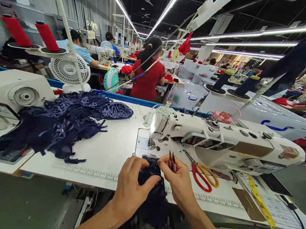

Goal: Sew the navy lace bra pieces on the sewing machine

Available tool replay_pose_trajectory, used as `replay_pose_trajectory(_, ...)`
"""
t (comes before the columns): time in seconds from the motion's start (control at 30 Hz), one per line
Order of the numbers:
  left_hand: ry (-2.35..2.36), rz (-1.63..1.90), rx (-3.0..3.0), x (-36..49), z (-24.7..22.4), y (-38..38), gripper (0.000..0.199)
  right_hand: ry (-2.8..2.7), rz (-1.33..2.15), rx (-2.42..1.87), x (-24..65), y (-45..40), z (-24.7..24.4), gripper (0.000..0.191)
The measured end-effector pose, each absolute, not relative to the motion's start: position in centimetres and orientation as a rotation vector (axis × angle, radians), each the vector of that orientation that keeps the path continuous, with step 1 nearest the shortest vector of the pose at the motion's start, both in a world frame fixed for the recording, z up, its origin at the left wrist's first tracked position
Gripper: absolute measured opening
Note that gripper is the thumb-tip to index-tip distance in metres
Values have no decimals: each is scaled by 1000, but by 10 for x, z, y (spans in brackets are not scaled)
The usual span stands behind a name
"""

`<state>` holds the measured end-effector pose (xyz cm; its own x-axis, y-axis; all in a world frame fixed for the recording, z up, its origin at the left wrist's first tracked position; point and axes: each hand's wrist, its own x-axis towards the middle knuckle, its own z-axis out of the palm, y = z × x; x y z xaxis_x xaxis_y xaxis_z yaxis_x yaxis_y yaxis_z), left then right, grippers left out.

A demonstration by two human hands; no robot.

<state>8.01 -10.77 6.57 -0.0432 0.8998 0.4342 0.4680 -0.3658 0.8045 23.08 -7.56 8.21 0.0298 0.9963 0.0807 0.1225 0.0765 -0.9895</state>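
A dark navy lace garment piece hangs between my hands over the table's front edge, just in front of the sewing machine. My left hand grips its left side, fingers at the top edge and thumb across the fabric. With thumb and finger, my right hand pinches the upper right edge. Small thread snips are also tucked in that hand, blades pointing up. The machine's needle area is lit and lies just beyond the fabric.
Red- and yellow-handled scissors lie right of my hands. A heap of navy garment pieces covers the table's left. A yellow tape measure runs down the right side. Thread cones, a white fan and people at other machines are beyond.
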Motion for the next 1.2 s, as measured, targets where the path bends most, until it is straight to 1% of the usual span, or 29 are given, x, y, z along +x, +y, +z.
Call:
replay_pose_trajectory(0.1, 1361, 1315, 1754, 82, 52, -112, 5, -1231, 1145, -1239, 230, -76, 81, 28)
replay_pose_trajectory(0.2, 1255, 1373, 1676, 79, 47, -107, 15, -1140, 1306, -1185, 231, -75, 81, 30)
replay_pose_trajectory(0.3, 1157, 1395, 1733, 73, 54, -93, 21, -1046, 1462, -1101, 234, -73, 80, 30)
replay_pose_trajectory(0.47, 972, 1245, 1847, 63, 73, -68, 21, -964, 1580, -1014, 241, -70, 78, 32)
replay_pose_trajectory(0.6, 923, 1124, 1802, 62, 80, -57, 15, -953, 1599, -1024, 245, -66, 76, 32)
replay_pose_trajectory(0.8, 968, 1113, 1788, 70, 79, -57, 7, -939, 1609, -1024, 249, -59, 74, 30)
replay_pose_trajectory(0.93, 1041, 1233, 1900, 76, 73, -57, 7, -966, 1607, -1038, 253, -56, 71, 29)
replay_pose_trajectory(1.0, 1054, 1271, 1923, 78, 71, -56, 11, -1000, 1595, -1040, 255, -56, 69, 27)
replay_pose_trajectory(1.1, 1057, 1263, 1899, 79, 72, -52, 11, -1093, 1552, -1064, 258, -55, 66, 27)
replay_pose_trajectory(1.2, 1001, 1199, 1891, 78, 75, -49, 12, -1156, 1509, -1112, 259, -53, 67, 31)
